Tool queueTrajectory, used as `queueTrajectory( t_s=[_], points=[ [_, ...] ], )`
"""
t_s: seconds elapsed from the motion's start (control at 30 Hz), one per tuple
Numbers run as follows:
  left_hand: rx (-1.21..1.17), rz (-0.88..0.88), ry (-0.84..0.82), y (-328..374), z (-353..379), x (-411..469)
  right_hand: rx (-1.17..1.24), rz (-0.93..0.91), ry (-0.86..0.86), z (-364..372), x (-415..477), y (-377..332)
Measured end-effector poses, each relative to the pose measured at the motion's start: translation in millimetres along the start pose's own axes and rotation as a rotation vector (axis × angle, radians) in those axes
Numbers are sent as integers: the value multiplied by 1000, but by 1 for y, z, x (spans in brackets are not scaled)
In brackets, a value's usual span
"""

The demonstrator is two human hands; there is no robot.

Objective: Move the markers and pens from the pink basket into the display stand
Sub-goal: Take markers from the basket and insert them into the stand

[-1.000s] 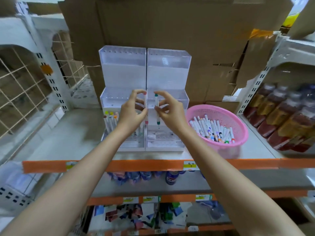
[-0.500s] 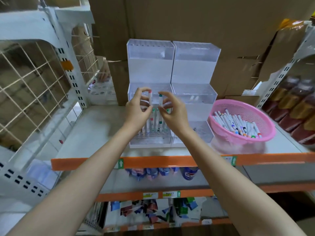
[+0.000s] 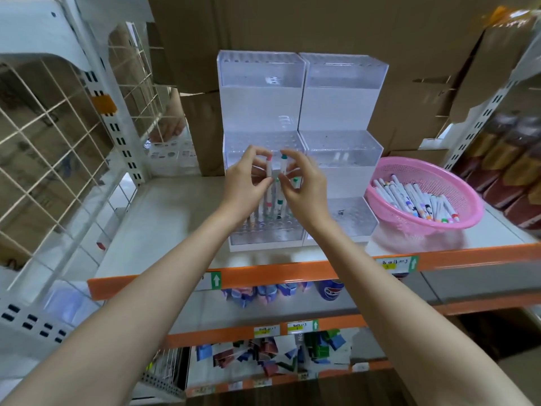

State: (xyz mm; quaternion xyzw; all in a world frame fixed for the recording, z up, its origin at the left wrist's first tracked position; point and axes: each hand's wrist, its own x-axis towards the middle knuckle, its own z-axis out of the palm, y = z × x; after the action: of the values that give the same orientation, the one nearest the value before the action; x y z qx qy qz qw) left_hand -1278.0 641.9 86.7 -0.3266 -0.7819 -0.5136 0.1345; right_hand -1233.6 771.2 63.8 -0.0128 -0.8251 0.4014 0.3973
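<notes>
A clear tiered display stand [image 3: 301, 95] sits on the shelf, in two side-by-side halves. Several markers [image 3: 265, 219] stand upright in its lowest left tier. My left hand [image 3: 244, 183] pinches a white marker with a pink cap [image 3: 268, 167], held upright over that tier. My right hand [image 3: 304, 184] pinches a white marker with a teal cap [image 3: 282, 165] right beside it. The two hands almost touch. To the right, the pink basket [image 3: 456, 221] holds several more white markers [image 3: 415, 200].
The shelf has an orange front edge [image 3: 292, 272] with price labels. Cardboard boxes [image 3: 292, 22] stand behind the stand. A white wire grid panel [image 3: 55, 136] closes the left side. Bottles [image 3: 509, 159] fill the right shelf. Packets lie on lower shelves.
Both hands, each holding its marker, have shifted from over the stand's middle to over its left half. The camera has turned right and moved closer.
</notes>
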Motion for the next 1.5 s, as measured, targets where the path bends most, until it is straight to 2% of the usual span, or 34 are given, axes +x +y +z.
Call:
queueTrajectory(
  t_s=[0.63, 0.9, 1.17, 1.5],
  points=[
    [238, 148, -52, -9, -6, 5, -25, 15, 3, 3, -2, -1],
    [247, 210, -94, -8, -5, 4, -10, 1, -33, 2, -4, -3],
    [244, 159, -103, -21, -5, -1, -16, -8, -39, -3, -7, -5],
    [309, 232, -107, -27, 1, -8, -23, 1, -53, -3, -10, 0]
  ],
)
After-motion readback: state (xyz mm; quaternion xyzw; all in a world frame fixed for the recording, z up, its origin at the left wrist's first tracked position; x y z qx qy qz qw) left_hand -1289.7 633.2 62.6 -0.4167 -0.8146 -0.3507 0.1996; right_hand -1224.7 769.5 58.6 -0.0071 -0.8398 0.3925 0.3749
